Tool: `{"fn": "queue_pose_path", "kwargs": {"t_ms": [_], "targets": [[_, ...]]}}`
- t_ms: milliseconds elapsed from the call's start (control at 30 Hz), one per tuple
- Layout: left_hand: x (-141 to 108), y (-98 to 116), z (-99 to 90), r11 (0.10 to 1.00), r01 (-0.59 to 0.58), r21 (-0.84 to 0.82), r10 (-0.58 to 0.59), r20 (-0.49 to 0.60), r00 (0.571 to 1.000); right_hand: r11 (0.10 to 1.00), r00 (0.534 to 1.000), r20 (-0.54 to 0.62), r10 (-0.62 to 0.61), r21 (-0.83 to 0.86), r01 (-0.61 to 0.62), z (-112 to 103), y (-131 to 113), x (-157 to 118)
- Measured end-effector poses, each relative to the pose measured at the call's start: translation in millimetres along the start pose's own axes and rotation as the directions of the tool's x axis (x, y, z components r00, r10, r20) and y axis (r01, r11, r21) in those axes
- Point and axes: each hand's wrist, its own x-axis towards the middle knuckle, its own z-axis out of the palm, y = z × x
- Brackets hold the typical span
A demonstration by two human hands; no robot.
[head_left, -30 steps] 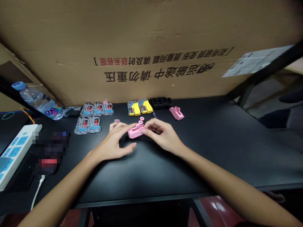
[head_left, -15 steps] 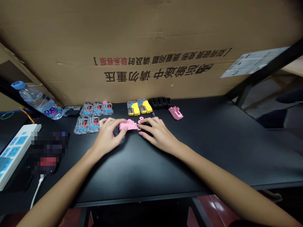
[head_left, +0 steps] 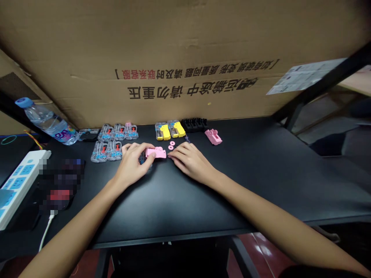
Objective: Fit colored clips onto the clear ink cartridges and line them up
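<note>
My left hand [head_left: 133,162] is closed on a small pink plastic casing [head_left: 156,153], thumb in front and fingers behind. Behind those fingers, partly covered, lies a clear plastic piece [head_left: 142,157]. Just right of the casing, my right hand [head_left: 188,160] has its fingers drawn together low over the table; whatever is between the fingertips is hidden. Two small pink rings, a farther one [head_left: 172,143] and a nearer one [head_left: 171,147], lie just beyond the right fingertips. Farther right rests another pink casing [head_left: 213,136].
Several clear assemblies with red and blue parts [head_left: 114,150] stand at the left. Two yellow-and-clear assemblies [head_left: 165,132] and a black toothed part [head_left: 194,124] line the back by a cardboard sheet [head_left: 185,42]. A water bottle [head_left: 55,125], phone [head_left: 62,185] and power strip [head_left: 21,177] are left.
My right fingers have closed together beside the pink casing. A third pink ring that lay at those fingertips is out of sight. My left hand keeps its hold.
</note>
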Motion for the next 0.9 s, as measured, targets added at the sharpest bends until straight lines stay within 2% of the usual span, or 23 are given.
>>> {"fn": "queue_pose_path", "kwargs": {"t_ms": [100,200,367,500,667,900], "targets": [[-1,1,-0.3,1.0,-0.028,-0.011,0.029,0.019,0.999,0.961,0.985,-0.136,0.103,0.268,-0.064,-1,-9,2],[-3,3,0.7,0.996,-0.079,-0.046,0.081,0.05,0.995,0.91,0.968,-0.179,0.178,0.404,-0.093,-1,-19,3],[-6,8,4.5,0.98,-0.185,-0.076,0.192,0.085,0.978,0.875,0.966,-0.117,0.232,0.459,-0.155,0,-22,3],[-7,9,5.5,0.974,-0.215,-0.065,0.219,0.07,0.973,0.836,0.955,-0.103,0.28,0.516,-0.189,4,-18,2],[-7,9,5.2,0.969,-0.245,-0.036,0.248,0.081,0.965,0.78,0.957,-0.019,0.288,0.585,-0.223,6,-18,-1],[-7,9,6.4,0.966,-0.252,-0.052,0.254,0.047,0.966,0.782,0.951,-0.057,0.304,0.585,-0.215,8,-20,-3]]}}
